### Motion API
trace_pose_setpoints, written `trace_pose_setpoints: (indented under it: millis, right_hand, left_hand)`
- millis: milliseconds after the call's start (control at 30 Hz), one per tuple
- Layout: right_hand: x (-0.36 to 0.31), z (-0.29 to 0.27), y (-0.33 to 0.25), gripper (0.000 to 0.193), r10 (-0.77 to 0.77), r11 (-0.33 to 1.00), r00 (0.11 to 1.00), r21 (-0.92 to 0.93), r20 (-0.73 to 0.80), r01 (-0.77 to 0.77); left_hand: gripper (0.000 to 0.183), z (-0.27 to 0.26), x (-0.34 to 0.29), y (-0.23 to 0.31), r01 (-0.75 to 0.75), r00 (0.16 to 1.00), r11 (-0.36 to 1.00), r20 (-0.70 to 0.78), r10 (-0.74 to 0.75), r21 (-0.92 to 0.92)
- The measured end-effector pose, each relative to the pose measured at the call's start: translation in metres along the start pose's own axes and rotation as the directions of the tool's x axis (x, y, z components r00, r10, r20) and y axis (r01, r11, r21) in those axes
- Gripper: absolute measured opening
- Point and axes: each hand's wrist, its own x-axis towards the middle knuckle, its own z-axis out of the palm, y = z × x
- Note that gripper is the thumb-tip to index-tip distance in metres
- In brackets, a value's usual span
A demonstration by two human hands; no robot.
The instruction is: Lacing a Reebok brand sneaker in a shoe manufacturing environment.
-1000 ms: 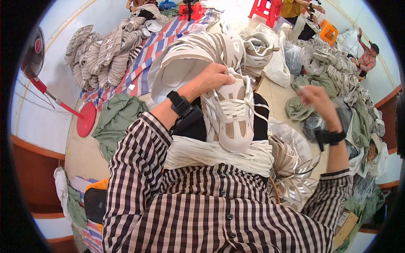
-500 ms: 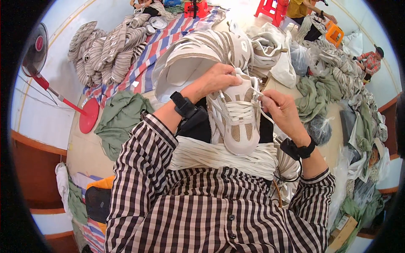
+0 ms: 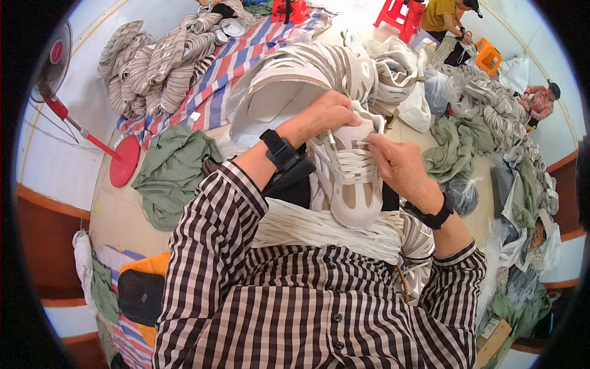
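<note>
We noted a cream and beige sneaker (image 3: 347, 181) held over the lap, toe pointing toward the checked shirt (image 3: 307, 307), sole side away from view. All places below are given relative to this sneaker.

Left hand (image 3: 329, 114): at the heel end, fingers clenched over the collar and tongue, gripping the sneaker from above. A black wristband (image 3: 279, 147) sat on that wrist, left of the sneaker.

Right hand (image 3: 399, 166): against the right side, fingers pinched on a white lace (image 3: 362, 142) near the top eyelets. The lace crossed the upper in flat rows. A black watch (image 3: 433, 216) sat on that wrist, lower right.

Just under the toe lay a bundle of white laces (image 3: 326, 227) across the lap. Behind the heel, a large heap of pale shoe uppers (image 3: 295, 74). Left of it, a crumpled green cloth (image 3: 172, 175) on the floor; farther left, a red-based standing fan (image 3: 61, 111). Far upper left, a striped mat (image 3: 239, 55) carried more stacked uppers (image 3: 153, 61). To the upper right, a seated person in a yellow top (image 3: 442, 15) beside red stools (image 3: 399, 12).
</note>
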Motion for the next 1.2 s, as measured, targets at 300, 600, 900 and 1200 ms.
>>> trace_pose_setpoints:
  millis: [300, 600, 900, 1200]
  right_hand:
    - [0.002, 0.001, -0.002, 0.008, -0.063, 0.964, 0.995, -0.252, 0.084, 0.082]
    - [0.013, -0.001, -0.001, 0.01, -0.139, 0.943, 0.979, -0.281, 0.148, 0.177]
    - [0.028, -0.003, -0.002, 0.007, -0.137, 0.919, 0.942, -0.315, 0.308, 0.237]
    - [0.036, -0.004, 0.008, 0.005, -0.21, 0.942, 0.911, -0.174, 0.356, 0.285]
  left_hand:
    - [0.02, 0.002, 0.002, -0.003, 0.046, 0.999, 0.997, -0.001, -0.046, -0.057]
    - [0.02, 0.003, 0.004, -0.006, 0.015, 1.0, 1.0, -0.022, -0.015, -0.018]
    - [0.02, 0.002, 0.005, -0.007, 0.01, 1.0, 1.0, -0.023, -0.009, 0.021]
    - [0.026, 0.004, 0.009, -0.01, 0.03, 0.999, 1.0, -0.017, -0.03, 0.006]
